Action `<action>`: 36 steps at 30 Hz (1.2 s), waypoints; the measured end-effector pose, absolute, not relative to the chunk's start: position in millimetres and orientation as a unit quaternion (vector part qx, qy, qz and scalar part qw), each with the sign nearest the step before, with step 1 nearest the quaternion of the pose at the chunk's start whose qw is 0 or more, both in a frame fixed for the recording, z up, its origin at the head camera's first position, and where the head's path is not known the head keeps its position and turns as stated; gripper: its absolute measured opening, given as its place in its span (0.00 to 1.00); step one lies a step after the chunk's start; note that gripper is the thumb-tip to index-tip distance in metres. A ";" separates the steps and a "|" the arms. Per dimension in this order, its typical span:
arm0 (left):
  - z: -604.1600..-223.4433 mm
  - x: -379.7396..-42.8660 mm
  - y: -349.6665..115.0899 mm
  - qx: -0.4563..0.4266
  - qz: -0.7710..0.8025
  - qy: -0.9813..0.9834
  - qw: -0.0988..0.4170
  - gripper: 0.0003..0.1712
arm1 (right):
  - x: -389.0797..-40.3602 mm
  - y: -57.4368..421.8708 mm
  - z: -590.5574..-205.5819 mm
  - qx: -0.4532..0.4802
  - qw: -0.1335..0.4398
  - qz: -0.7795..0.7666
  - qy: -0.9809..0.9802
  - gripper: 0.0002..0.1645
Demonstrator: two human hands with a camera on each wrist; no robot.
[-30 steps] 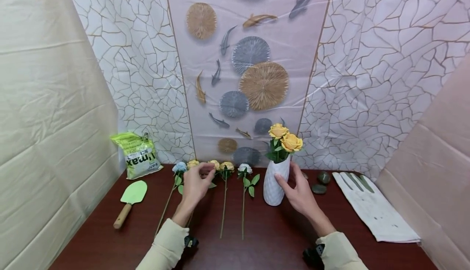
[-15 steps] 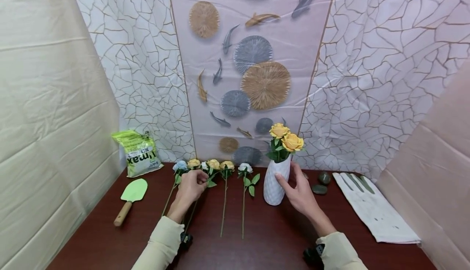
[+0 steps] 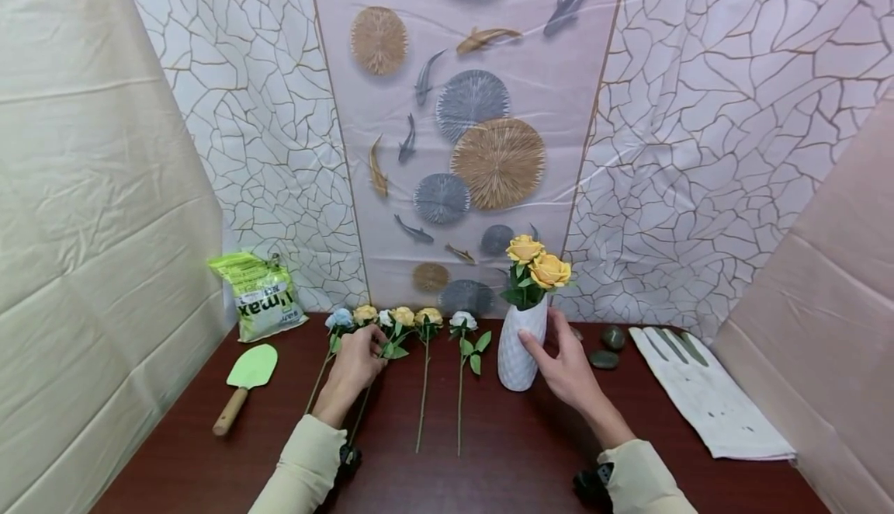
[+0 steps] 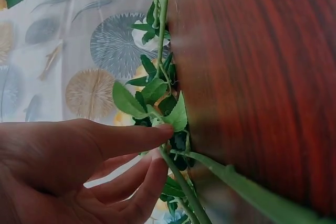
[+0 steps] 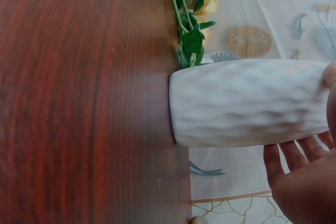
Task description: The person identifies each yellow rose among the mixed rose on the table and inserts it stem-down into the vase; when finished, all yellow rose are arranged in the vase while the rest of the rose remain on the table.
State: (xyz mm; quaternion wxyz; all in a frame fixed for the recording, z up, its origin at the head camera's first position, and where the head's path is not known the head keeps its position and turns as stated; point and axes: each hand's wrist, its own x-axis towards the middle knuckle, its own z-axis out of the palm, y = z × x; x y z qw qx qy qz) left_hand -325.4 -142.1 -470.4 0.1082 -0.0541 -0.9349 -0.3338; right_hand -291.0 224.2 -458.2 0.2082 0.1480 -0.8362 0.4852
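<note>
My left hand (image 3: pixel 353 365) is low over the row of roses at the back left. In the left wrist view its thumb and fingertips pinch a green rose stem (image 4: pixel 181 182) just below some leaves (image 4: pixel 129 101). Which bloom belongs to that stem is hidden by the hand in the head view. My right hand (image 3: pixel 571 374) holds the white textured vase (image 3: pixel 518 359) from its right side, thumb across the front. Two yellow roses (image 3: pixel 549 271) stand in the vase. In the right wrist view the vase base (image 5: pixel 178 108) rests on the table.
A blue rose (image 3: pixel 339 318), yellow roses (image 3: pixel 428 316) and a white rose (image 3: pixel 462 320) lie with stems toward me. At left are a green-bladed trowel (image 3: pixel 253 366) and a bag (image 3: pixel 265 300). Dark stones (image 3: pixel 604 359) and a white glove (image 3: pixel 719 405) lie right of the vase.
My left hand has moved left and down from above the blooms to the leafy stems, and its fingers have closed. The right hand stays on the vase.
</note>
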 end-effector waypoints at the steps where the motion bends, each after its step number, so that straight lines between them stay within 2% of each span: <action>1: -470.2 -325.0 -142.5 -0.053 -0.338 -0.933 0.108 0.17 | -290.9 224.1 -458.2 0.147 0.207 0.484 -0.838 0.35; 8: -463.1 -324.4 -145.0 -0.048 -0.383 -0.917 0.106 0.13 | -290.6 223.5 -458.3 0.146 0.212 0.477 -0.840 0.36; 19: -441.9 -322.8 -146.3 -0.061 -0.464 -0.873 0.138 0.15 | -289.6 223.5 -457.4 0.144 0.210 0.477 -0.841 0.35; 26: -430.2 -316.4 -142.6 -0.065 -0.524 -0.839 0.133 0.16 | -290.3 223.0 -458.0 0.145 0.209 0.480 -0.840 0.36; 36: -408.3 -303.1 -110.1 -0.119 -0.621 -0.760 0.149 0.18 | -290.5 222.8 -458.5 0.148 0.206 0.485 -0.837 0.35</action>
